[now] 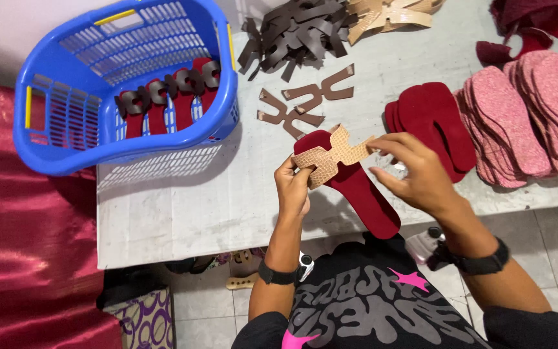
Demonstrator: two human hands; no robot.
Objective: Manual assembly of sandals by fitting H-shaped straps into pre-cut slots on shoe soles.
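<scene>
Your left hand [294,187] and right hand [414,171] both pinch the tan strap [334,155] over the red insole [356,187] (above the table [227,207]).

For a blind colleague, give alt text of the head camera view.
Left hand and right hand hold a tan strap piece over a dark red insole above a white table; a blue basket sits left.

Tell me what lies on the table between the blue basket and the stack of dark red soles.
In the head view, two brown H-shaped strap pieces lie there.
</scene>
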